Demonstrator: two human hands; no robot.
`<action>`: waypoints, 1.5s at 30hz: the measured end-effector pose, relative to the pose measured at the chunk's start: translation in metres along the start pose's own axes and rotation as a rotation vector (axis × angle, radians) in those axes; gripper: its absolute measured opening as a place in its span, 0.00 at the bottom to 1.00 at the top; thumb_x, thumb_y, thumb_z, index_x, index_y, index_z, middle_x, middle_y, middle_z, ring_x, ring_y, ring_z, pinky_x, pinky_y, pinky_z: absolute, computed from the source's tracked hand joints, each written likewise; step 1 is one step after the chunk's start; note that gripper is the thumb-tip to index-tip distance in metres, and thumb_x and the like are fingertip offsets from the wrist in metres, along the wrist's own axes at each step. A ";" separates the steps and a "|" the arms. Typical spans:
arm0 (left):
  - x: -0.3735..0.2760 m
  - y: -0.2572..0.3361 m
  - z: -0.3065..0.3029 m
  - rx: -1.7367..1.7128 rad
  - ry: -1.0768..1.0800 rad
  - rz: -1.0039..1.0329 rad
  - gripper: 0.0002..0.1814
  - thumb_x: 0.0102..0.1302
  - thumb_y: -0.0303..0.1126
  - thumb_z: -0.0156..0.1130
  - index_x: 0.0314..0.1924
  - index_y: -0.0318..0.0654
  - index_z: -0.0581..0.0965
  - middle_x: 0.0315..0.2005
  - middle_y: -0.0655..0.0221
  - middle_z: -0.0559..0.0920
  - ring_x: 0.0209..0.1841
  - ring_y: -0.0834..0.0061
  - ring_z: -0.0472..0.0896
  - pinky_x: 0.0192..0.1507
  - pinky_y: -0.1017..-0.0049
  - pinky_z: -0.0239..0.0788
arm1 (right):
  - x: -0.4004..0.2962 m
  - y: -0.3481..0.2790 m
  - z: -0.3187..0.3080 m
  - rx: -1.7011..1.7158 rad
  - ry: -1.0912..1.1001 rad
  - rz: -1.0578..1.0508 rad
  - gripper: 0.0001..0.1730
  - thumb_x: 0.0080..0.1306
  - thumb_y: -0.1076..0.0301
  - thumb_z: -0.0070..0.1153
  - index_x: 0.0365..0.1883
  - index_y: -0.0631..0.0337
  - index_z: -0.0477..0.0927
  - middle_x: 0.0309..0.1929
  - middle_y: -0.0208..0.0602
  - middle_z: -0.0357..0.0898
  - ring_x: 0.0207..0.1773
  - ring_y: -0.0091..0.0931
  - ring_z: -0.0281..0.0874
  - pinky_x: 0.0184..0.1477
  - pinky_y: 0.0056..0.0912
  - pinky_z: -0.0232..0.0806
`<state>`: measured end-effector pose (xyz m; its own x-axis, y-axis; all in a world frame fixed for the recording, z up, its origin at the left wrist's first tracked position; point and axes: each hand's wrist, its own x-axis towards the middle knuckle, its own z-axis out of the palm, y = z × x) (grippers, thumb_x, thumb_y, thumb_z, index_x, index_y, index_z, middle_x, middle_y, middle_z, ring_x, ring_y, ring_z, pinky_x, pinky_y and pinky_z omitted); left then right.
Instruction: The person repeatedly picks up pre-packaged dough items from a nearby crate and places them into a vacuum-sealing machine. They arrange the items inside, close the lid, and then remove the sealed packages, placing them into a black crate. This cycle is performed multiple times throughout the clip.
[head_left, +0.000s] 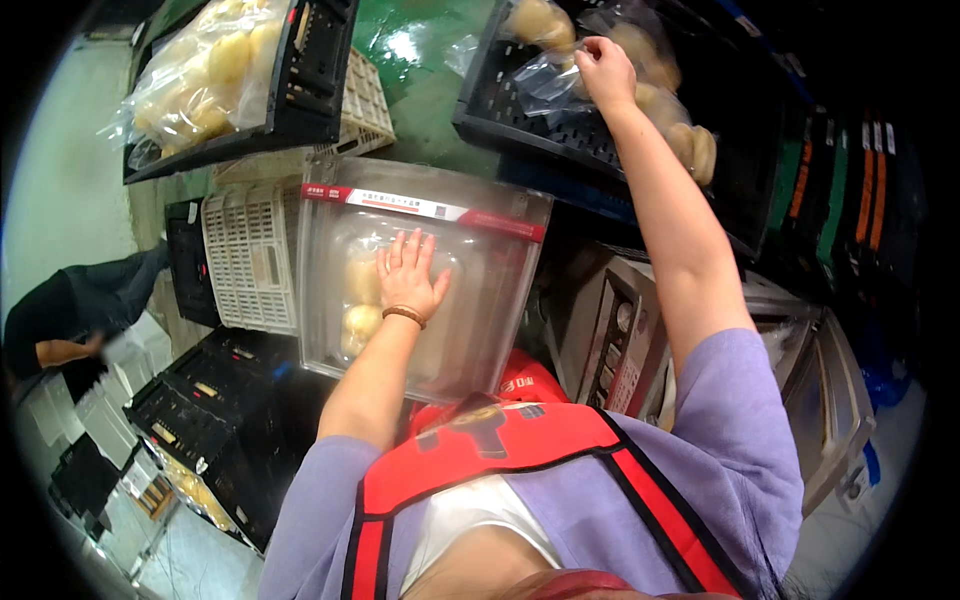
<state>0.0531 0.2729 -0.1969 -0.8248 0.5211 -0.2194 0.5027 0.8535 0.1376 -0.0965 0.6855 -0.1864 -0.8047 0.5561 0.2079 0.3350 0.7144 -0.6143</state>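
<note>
My left hand (411, 277) lies flat, fingers spread, on the clear lid (480, 300) of what looks like a chamber vacuum sealer. Through the lid, to the left of the hand, a bag of pale peeled potatoes (363, 321) shows. A red and white strip with writing (420, 208) crosses the lid's far part. My right hand (609, 71) reaches over a black plastic crate (480, 112), its fingers curled beside a clear plastic bag (546, 84). Whether they pinch the plastic is hard to see. More bagged potatoes (540, 24) lie in that crate, some blurred.
At far left, another black crate (311, 82) holds bagged potatoes (206, 82). White slatted crates (247, 259) and stacked black crates (217, 397) stand left of the machine. A metal machine with a control panel (611, 337) is to the right. Another person (82, 311) is at left. The green floor (409, 60) looks wet.
</note>
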 end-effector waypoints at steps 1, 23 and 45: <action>0.001 -0.001 0.000 0.001 -0.004 -0.002 0.33 0.58 0.52 0.55 0.62 0.51 0.66 0.65 0.71 0.61 0.69 0.64 0.53 0.67 0.50 0.38 | 0.008 -0.001 0.013 -0.070 -0.078 -0.021 0.20 0.55 0.55 0.58 0.43 0.54 0.78 0.45 0.36 0.77 0.51 0.36 0.73 0.52 0.40 0.66; -0.001 0.000 0.004 0.034 -0.009 0.001 0.34 0.57 0.53 0.55 0.63 0.52 0.65 0.66 0.71 0.61 0.69 0.64 0.52 0.67 0.51 0.38 | 0.042 0.021 0.002 0.258 0.517 -0.272 0.08 0.60 0.67 0.56 0.33 0.62 0.80 0.29 0.42 0.80 0.33 0.34 0.78 0.38 0.31 0.69; -0.058 0.102 -0.178 -1.765 -0.484 0.757 0.44 0.59 0.40 0.65 0.69 0.40 0.51 0.66 0.58 0.58 0.67 0.65 0.59 0.64 0.66 0.55 | -0.343 -0.246 -0.405 -0.092 0.060 -0.553 0.06 0.63 0.71 0.55 0.31 0.66 0.76 0.30 0.36 0.72 0.34 0.31 0.71 0.36 0.27 0.66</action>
<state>0.1061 0.3296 0.0016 -0.3234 0.9295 0.1776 -0.3660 -0.2959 0.8823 0.2955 0.4903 0.2015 -0.8444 0.1099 0.5243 -0.0851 0.9388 -0.3338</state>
